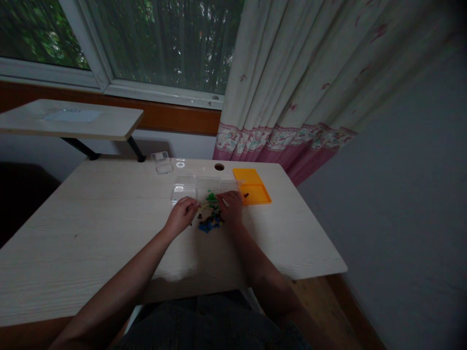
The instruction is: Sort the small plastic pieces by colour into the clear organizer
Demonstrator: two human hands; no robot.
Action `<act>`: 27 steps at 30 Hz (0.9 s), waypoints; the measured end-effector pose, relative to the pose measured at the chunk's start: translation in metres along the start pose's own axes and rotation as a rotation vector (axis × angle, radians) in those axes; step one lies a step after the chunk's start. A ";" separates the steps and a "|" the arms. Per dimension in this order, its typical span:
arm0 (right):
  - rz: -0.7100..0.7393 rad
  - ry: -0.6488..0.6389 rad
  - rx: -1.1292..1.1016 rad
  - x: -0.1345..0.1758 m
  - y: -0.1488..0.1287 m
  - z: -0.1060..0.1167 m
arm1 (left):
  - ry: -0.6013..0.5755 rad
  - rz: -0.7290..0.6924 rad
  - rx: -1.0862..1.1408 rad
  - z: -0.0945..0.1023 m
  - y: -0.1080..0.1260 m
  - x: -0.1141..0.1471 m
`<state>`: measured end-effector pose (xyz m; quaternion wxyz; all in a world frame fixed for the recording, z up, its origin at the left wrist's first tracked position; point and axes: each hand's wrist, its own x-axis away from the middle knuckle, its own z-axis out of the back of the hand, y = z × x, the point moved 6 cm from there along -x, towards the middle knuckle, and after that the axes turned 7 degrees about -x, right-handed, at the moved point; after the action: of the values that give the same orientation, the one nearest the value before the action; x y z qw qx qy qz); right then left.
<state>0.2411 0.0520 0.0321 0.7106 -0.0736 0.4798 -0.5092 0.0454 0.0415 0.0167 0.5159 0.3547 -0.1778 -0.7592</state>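
L hand (181,215) has fingertips brought close together; I can't tell if smth is pinched. R hand (231,206) has fingers bent inward, its grip I also can't tell. On the table (131,199), green pieces (211,197) lie btwn both hands, blue pieces (206,226) nearer to the body. Clear box (184,188) is just beyond the hands; orange case (258,193) is right of R hand, w/ a dark piece (246,195) inside.

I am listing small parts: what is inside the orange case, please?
A small dark piece shows inside the orange case. The right hand may cover its left edge; anything underneath cannot be seen.
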 end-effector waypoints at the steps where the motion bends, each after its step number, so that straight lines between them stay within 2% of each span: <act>1: -0.009 0.001 0.014 0.000 0.002 0.000 | 0.003 -0.006 0.001 0.000 0.000 0.000; 12: -0.034 0.020 0.091 0.000 0.014 0.001 | -0.020 -0.042 -0.035 -0.001 0.002 0.000; 18: -0.062 0.013 0.120 0.001 0.015 0.001 | -0.088 -0.207 -0.269 -0.007 0.021 0.004; 27: -0.079 -0.026 0.162 0.003 0.020 -0.005 | -0.136 -0.232 -0.463 -0.025 0.029 -0.001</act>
<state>0.2500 0.0612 0.0160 0.6996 -0.0412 0.4245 -0.5733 0.0826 0.0331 0.0184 0.4797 0.1934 0.0080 -0.8558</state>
